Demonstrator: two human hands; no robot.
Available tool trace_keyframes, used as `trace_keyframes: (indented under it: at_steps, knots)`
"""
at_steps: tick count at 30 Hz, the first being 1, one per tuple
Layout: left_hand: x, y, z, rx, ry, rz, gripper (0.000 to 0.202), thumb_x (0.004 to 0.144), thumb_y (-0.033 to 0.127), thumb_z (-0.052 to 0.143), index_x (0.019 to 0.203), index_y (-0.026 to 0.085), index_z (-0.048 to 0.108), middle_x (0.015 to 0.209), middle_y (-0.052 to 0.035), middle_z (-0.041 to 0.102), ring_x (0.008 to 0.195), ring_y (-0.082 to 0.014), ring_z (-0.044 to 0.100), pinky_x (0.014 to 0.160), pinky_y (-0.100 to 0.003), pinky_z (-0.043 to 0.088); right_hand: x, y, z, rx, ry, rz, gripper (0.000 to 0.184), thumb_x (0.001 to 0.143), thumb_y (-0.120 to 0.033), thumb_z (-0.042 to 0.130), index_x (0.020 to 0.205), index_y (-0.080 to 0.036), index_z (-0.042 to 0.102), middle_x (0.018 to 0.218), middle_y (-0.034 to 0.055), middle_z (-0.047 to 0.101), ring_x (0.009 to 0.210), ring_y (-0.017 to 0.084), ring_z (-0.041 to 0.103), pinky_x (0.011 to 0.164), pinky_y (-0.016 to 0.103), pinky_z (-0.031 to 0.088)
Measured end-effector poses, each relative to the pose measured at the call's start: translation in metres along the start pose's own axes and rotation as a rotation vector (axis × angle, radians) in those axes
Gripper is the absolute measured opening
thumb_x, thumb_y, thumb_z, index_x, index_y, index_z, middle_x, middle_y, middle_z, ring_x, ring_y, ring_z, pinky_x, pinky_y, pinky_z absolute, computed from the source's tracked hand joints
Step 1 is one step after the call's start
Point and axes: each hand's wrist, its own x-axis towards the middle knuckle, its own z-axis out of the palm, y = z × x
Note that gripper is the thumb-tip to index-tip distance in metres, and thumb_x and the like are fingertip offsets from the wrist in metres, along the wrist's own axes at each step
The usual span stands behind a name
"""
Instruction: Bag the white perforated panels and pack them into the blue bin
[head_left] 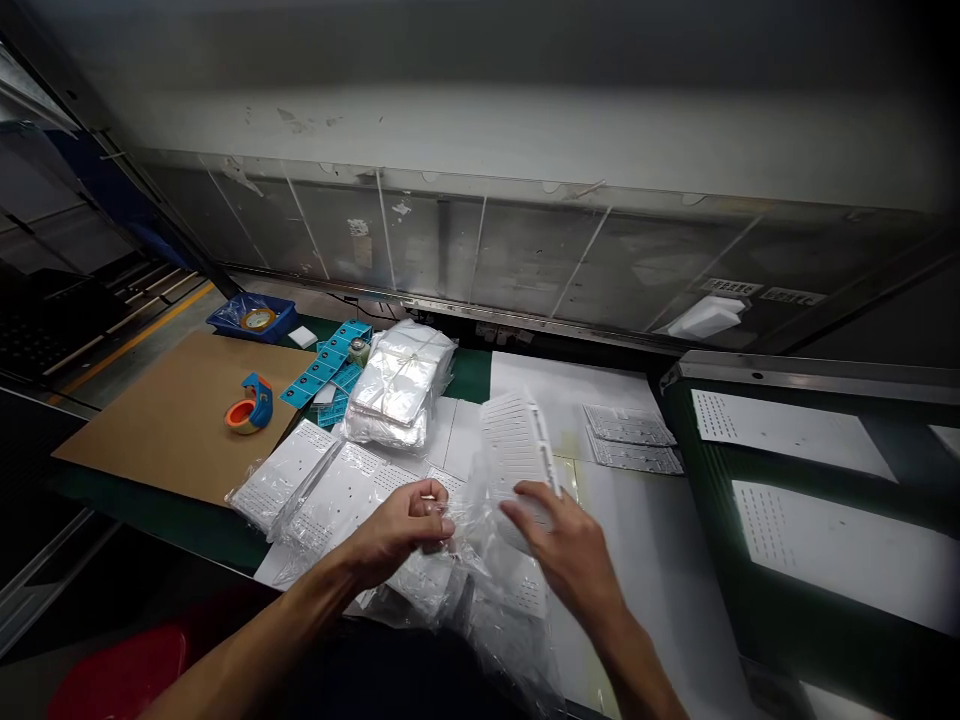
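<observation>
While left hand (397, 530) pinches clear plastic film (480, 545) | right hand (562, 550) half open against white perforated plastic panel (517, 450), grip unclear | panel tilted at 12 o'clock | likely light, stiff, slippery: take hold at long edges

Bare hands (397, 530), bare forearms (247, 640), dark top (390, 680)

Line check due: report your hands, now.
Left hand pinching clear plastic bag. Right hand on tilted white perforated panel. Bagged panels spread beside hands.
</observation>
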Motion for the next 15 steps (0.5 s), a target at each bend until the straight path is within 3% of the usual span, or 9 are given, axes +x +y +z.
trace_keyframes:
  at_steps: [3,5,6,8,10,11,13,15]
  knots:
    - [0.013,0.005,-0.005,0.335,0.193,0.128,0.029,0.071,0.026,0.068,0.095,0.013,0.062,0.051,0.0062,0.046,0.050,-0.0088,0.045,0.055,-0.023,0.038,-0.014,0.013,-0.033,0.283,0.160,0.200,0.033,0.078,-0.051,0.056,0.102,-0.030,0.062,0.114,0.0033,0.060,0.107,0.025,0.053,0.082,0.034,0.046]
    - [0.025,0.005,-0.006,0.413,0.257,0.201,0.030,0.076,0.033,0.061,0.096,0.011,0.066,0.054,0.0035,0.051,0.050,-0.0098,0.046,0.057,-0.025,0.041,-0.033,0.020,-0.038,0.542,0.199,0.320,0.031,0.071,-0.050,0.063,0.095,-0.029,0.062,0.106,0.0026,0.063,0.093,0.024,0.059,0.069,0.031,0.049]
    - [0.031,0.004,-0.006,0.422,0.247,0.228,0.031,0.077,0.035,0.059,0.095,0.011,0.067,0.056,0.0018,0.054,0.052,-0.0108,0.048,0.058,-0.026,0.041,-0.043,0.021,-0.033,0.708,0.148,0.363,0.030,0.067,-0.049,0.068,0.087,-0.028,0.062,0.096,0.0023,0.065,0.080,0.023,0.061,0.061,0.029,0.048]
    - [0.042,0.003,-0.005,0.420,0.182,0.263,0.034,0.077,0.037,0.060,0.098,0.011,0.068,0.063,-0.0004,0.058,0.058,-0.0132,0.052,0.059,-0.026,0.041,-0.062,0.019,-0.009,1.079,-0.088,0.409,0.030,0.057,-0.046,0.074,0.070,-0.025,0.057,0.069,-0.0002,0.063,0.056,0.018,0.057,0.048,0.026,0.042]
    - [0.047,0.003,-0.006,0.411,0.101,0.245,0.041,0.078,0.040,0.058,0.108,0.013,0.065,0.061,0.0004,0.057,0.058,-0.0143,0.053,0.057,-0.026,0.040,-0.076,0.013,0.024,1.376,-0.336,0.416,0.033,0.052,-0.044,0.076,0.063,-0.023,0.054,0.057,-0.0015,0.058,0.051,0.015,0.054,0.046,0.024,0.039]
    - [0.047,0.004,-0.007,0.400,0.067,0.209,0.045,0.080,0.043,0.056,0.113,0.014,0.062,0.060,0.0009,0.056,0.057,-0.0140,0.052,0.056,-0.025,0.039,-0.080,0.011,0.038,1.471,-0.400,0.421,0.033,0.052,-0.043,0.076,0.063,-0.022,0.054,0.057,-0.0010,0.058,0.052,0.015,0.055,0.047,0.024,0.038]
    - [0.045,0.007,-0.011,0.334,0.035,0.125,0.048,0.084,0.048,0.049,0.119,0.017,0.058,0.064,0.0000,0.057,0.058,-0.0135,0.053,0.056,-0.025,0.040,-0.084,0.011,0.056,1.560,-0.412,0.461,0.031,0.054,-0.041,0.075,0.068,-0.021,0.055,0.059,-0.0005,0.059,0.053,0.014,0.056,0.049,0.023,0.037]
    - [0.039,0.008,-0.014,0.221,0.022,0.069,0.049,0.086,0.049,0.045,0.123,0.018,0.054,0.077,-0.0034,0.061,0.068,-0.0150,0.057,0.064,-0.027,0.044,-0.083,0.015,0.058,1.522,-0.331,0.542,0.032,0.057,-0.040,0.075,0.073,-0.020,0.056,0.055,-0.0017,0.058,0.051,0.014,0.056,0.050,0.023,0.037]
